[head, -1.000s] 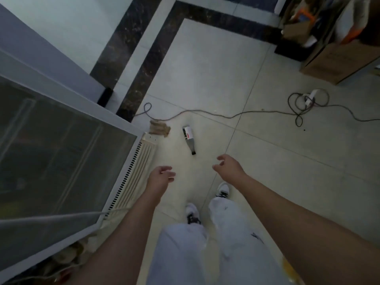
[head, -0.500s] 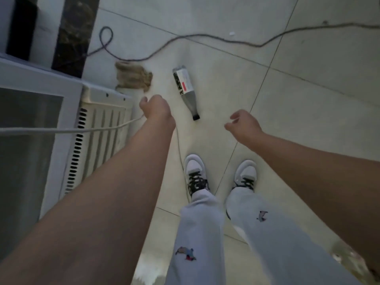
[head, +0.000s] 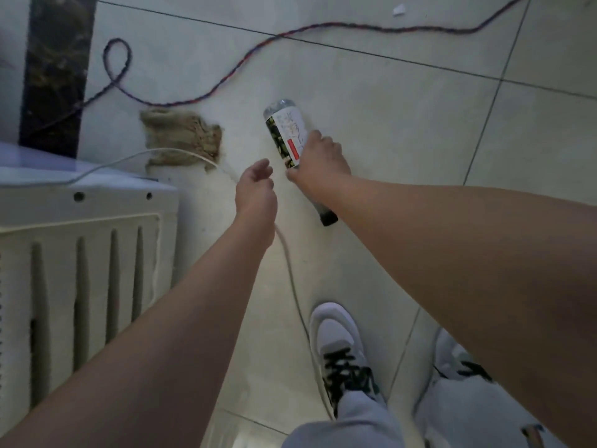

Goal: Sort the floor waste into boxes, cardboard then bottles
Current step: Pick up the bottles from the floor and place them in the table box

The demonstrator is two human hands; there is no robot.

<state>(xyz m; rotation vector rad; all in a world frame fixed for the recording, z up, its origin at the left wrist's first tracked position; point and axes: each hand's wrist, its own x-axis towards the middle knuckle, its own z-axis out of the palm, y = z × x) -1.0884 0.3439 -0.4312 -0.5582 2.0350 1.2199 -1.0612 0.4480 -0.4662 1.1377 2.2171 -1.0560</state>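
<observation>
My right hand (head: pixel 318 163) is curled round the bottle (head: pixel 284 130), which lies on the floor with its dark cap toward my shoe (head: pixel 339 344), just right of a brown fibrous scrap (head: pixel 181 137). My left hand (head: pixel 255 185) hangs beside it, fingers loosely bent, holding nothing I can see.

Gripped this near the neck, the heavier base could swing down and knock the tile, or the smooth body could slip. The white cable (head: pixel 290 270) runs under my left wrist and past my shoe, and could snag a step.

I cannot tell whether the scrap is cardboard or cloth, nor whether the bottle has left the floor. No boxes are in view.
</observation>
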